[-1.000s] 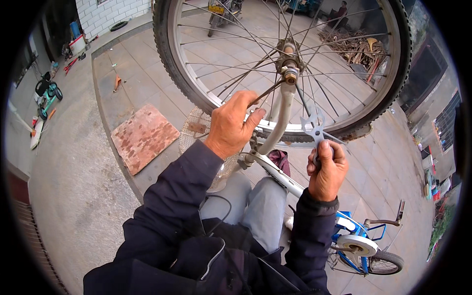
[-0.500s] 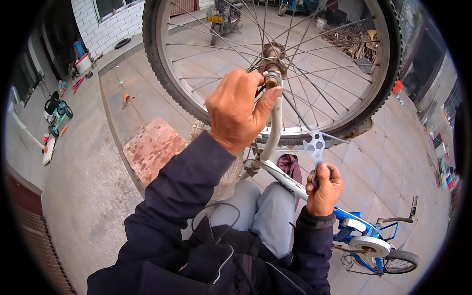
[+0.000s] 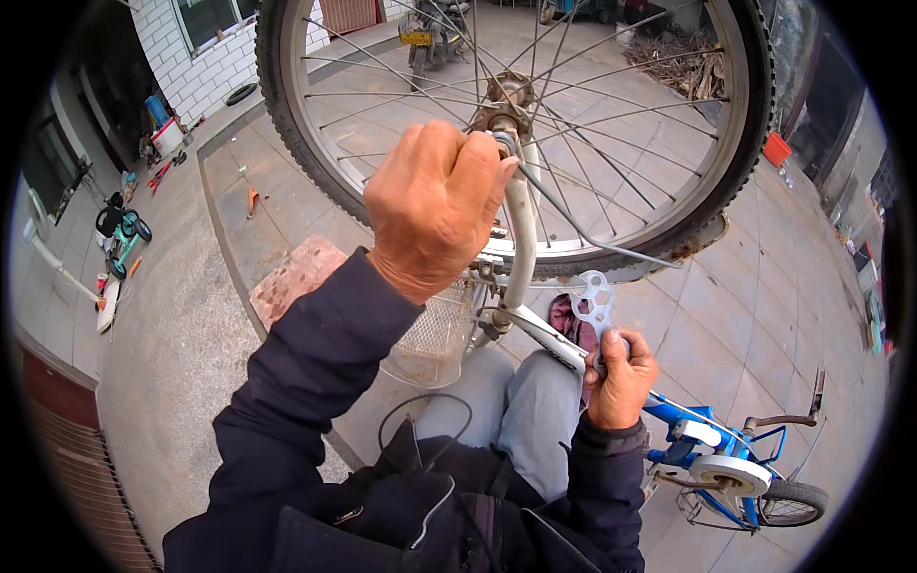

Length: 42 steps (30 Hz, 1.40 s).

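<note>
A bicycle wheel (image 3: pixel 755 115) with a knobbly tyre stands up in front of me, held in a white fork (image 3: pixel 523 224). At its hub (image 3: pixel 504 95), my left hand (image 3: pixel 425 205) has its fingers closed round the axle nut, which they mostly hide. A thin metal stay (image 3: pixel 583 229) slants from the axle end down to the right, its far end loose. Lower down, my right hand (image 3: pixel 621 377) grips a flat multi-hole spanner (image 3: pixel 594 301) by its handle. The spanner's holed head points up and is apart from the wheel.
Below the wheel are a wire basket (image 3: pixel 430 334) and a dark red cloth (image 3: pixel 564 320). The blue bicycle frame (image 3: pixel 712 449) lies to my right. A reddish slab (image 3: pixel 296 277) is on the ground at left. Farther off are a small green ride-on (image 3: pixel 119 229) and a motorcycle (image 3: pixel 435 38).
My left hand has turned at the axle, so its back now covers more of the nut. The spanner has shifted slightly left and away from the stay's end. The view has tilted a little.
</note>
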Tool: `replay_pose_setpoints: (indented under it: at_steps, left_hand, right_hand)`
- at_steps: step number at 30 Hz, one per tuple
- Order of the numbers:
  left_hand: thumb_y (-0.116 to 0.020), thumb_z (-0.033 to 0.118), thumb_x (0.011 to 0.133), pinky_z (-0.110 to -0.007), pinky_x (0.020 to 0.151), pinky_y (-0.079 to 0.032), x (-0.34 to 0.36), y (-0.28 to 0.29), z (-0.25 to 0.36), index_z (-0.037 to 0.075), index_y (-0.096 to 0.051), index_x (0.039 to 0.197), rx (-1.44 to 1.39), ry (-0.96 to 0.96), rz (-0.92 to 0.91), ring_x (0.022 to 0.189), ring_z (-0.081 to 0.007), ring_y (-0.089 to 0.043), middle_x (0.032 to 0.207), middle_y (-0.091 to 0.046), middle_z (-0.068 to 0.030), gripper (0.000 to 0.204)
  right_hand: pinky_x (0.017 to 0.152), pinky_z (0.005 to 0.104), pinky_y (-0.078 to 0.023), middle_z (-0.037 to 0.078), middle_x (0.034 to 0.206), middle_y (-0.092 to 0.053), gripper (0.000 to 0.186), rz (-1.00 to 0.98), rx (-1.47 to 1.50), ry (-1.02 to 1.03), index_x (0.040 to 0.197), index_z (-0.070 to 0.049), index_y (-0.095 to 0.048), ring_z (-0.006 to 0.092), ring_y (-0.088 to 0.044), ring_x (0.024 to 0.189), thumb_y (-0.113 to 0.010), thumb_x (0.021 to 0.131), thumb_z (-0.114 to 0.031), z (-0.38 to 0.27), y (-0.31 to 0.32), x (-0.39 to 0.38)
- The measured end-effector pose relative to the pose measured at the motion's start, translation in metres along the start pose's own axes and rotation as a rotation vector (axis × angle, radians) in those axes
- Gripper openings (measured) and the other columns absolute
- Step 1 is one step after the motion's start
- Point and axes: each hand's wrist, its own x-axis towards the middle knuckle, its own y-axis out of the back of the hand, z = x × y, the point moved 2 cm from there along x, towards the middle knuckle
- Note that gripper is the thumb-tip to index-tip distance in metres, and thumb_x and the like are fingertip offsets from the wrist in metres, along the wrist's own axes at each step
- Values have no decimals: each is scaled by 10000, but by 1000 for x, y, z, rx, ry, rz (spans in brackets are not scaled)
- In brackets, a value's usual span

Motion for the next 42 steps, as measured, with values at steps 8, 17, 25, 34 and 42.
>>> replay_pose_setpoints:
  at_steps: [8,17,25,34,42]
  left_hand:
    - [-709,71,782,-357,644,-472,-19,-2,-17,18,-575,957,-277,128,81,745,-289,-572,854,-582,-119,227]
    - [-722,133,773,-372,718,-476,-34,3,-29,22,-582,993,-151,204,76,840,-308,-579,953,-591,-127,283]
    - [-716,98,782,-368,725,-491,-57,20,14,3,-590,935,-421,294,119,831,-310,-598,895,-610,-131,221]
    - [-741,362,774,-380,819,-474,-29,12,-26,-1,-572,1037,-323,313,-21,920,-300,-587,977,-630,-134,479]
    - [-818,479,619,-375,804,-448,-16,-2,-29,10,-585,984,-365,385,-283,860,-269,-577,924,-638,-93,638]
  right_hand:
    - [363,218,-362,93,627,-566,196,-83,18,-5,912,-11,-567,127,-488,417,-650,891,-187,-6,-9,-6]
    - [386,228,-373,112,630,-568,192,-79,23,1,897,-9,-556,145,-496,431,-648,882,-177,-7,-3,-8]
    - [369,218,-367,100,641,-573,169,-74,30,28,897,-41,-568,128,-475,413,-639,897,-194,-1,0,-7]
    - [383,220,-382,108,641,-571,194,-75,30,25,879,-7,-576,142,-488,437,-665,876,-179,-6,0,-13]
    - [399,228,-385,109,638,-574,187,-74,23,4,880,-6,-574,147,-490,440,-661,878,-172,-5,-3,-18]
